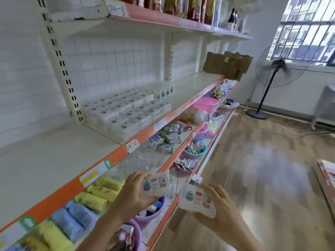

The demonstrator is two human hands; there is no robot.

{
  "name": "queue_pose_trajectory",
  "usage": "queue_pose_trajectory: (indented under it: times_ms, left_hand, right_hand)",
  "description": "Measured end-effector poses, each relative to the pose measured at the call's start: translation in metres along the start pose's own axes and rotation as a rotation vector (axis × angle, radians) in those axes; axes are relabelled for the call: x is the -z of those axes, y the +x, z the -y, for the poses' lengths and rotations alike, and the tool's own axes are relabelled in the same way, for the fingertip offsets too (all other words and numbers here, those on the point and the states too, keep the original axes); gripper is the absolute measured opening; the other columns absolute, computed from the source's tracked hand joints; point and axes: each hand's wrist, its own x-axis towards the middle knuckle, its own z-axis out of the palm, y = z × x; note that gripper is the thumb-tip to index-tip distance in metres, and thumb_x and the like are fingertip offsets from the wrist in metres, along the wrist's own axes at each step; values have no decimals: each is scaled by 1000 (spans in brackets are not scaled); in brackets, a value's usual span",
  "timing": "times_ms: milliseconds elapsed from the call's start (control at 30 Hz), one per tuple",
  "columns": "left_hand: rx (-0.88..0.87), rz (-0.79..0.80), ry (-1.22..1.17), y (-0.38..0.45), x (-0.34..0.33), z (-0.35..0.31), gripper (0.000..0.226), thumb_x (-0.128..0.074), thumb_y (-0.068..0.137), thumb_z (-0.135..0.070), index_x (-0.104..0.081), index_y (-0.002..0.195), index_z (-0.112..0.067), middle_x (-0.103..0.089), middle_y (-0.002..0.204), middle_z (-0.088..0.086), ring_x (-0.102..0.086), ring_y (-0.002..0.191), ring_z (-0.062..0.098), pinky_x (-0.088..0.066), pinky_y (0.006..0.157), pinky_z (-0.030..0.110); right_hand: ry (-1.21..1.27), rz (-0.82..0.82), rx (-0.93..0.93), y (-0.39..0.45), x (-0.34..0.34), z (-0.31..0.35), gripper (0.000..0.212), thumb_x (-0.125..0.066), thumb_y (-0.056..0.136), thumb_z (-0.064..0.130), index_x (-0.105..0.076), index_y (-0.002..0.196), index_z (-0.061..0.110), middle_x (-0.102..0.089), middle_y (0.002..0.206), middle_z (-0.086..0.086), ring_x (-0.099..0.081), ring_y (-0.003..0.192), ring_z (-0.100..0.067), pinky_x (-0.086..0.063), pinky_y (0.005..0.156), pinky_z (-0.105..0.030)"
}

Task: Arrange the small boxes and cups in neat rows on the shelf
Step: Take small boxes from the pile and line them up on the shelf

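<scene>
White plastic boxes fill both hands: the left hand (132,192) grips one box (157,184) with its fingers curled round the near edge, and the right hand (215,205) holds a second box (196,201) the same way, fingers clamped on its far side, both low in front of the lower shelves. The rows of boxes (126,113) already laid sit on the middle shelf (183,87), far and left of the hands, with a short line of cups (164,92) just behind them. To do this step well, I would judge it best to carry each box up label-side up, set it flush against the near end of a row, and square its edges with its neighbours before letting go, one hand at a time so nothing gets nudged. The print on the labels is too blurred to read, the stacked rows smear together so their count is unclear, and both forearms are cut off at the bottom edge.
</scene>
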Motion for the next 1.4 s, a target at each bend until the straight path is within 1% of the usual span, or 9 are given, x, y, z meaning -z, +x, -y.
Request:
queue_pose_trajectory:
  times_ms: [133, 267, 433, 600, 733, 967, 1133, 1267, 1400]
  left_hand:
    - [7, 22, -27, 51, -12, 0, 94, -56, 46, -79, -48, 124, -26, -44, 111, -23, -43, 105, -7, -34, 88, 5]
    - [11, -5, -19, 115, -6, -1, 91, -48, 47, -89, -40, 121, -37, -38, 112, -30, -42, 106, -7, -38, 89, 15]
    - [19, -170, 59, 207, 30, 11, 91, -46, 47, -90, -40, 123, -40, -38, 117, -29, -40, 112, -4, -31, 89, 10]
    - [99, -278, 235, 277, 70, 28, 111, -36, 49, -94, -43, 134, -24, -45, 131, -10, -41, 113, 2, -31, 92, 18]
    - [270, -202, 327, 314, 75, 47, 88, -54, 67, -71, -37, 138, -23, -41, 139, -6, -39, 125, 10, -31, 98, 23]
    - [470, -223, 593, 359, 61, 67, 78, -55, 74, -66, -36, 139, -27, -37, 124, -10, -33, 117, 9, -30, 95, 23]
    - [580, -303, 534, 372, 43, 67, 75, -59, 77, -59, -35, 140, -26, -31, 131, -11, -30, 121, 4, -28, 97, 15]
    - [677, -413, 525, 376, 26, 55, 68, -60, 81, -51, -33, 138, -26, -28, 134, -9, -32, 123, 6, -33, 100, 21]
    - [739, -503, 489, 377, 13, 47, 60, -57, 86, -44, -35, 138, -26, -28, 131, -12, -35, 120, 3, -33, 102, 22]
  right_hand:
    - [-5, 12, 3, 34, 2, -32, 84, -49, 57, 71, -46, 129, 29, -44, 120, 13, -46, 113, -11, -45, 89, -23]
    - [19, 59, 71, 105, 24, -44, 71, -61, 68, 61, -28, 128, 44, -26, 113, 32, -34, 114, -1, -39, 96, -16]
    - [52, 16, 204, 228, 55, -51, 69, -70, 76, 46, -36, 135, 35, -36, 125, 17, -42, 111, -4, -41, 95, -20]
    - [37, -8, 381, 350, 64, -47, 70, -70, 75, 46, -40, 135, 29, -42, 125, 10, -39, 103, -3, -39, 89, -18]
    - [117, 105, 419, 434, 50, -50, 70, -68, 76, 47, -40, 137, 24, -43, 128, 4, -43, 115, -15, -40, 96, -28]
    - [73, 327, 600, 557, 9, -68, 67, -67, 81, 41, -35, 138, 26, -38, 138, 3, -30, 127, -16, -29, 102, -30]
    - [171, 514, 753, 606, -17, -77, 50, -67, 82, 36, -43, 125, 27, -44, 128, 10, -38, 119, -10, -34, 96, -23]
    - [252, 510, 876, 624, -34, -81, 42, -68, 80, 34, -47, 115, 24, -39, 119, 11, -46, 102, -5, -35, 86, -14]
    - [338, 499, 969, 629, -47, -84, 41, -66, 80, 42, -49, 115, 30, -34, 125, 12, -40, 107, 1, -29, 90, -7]
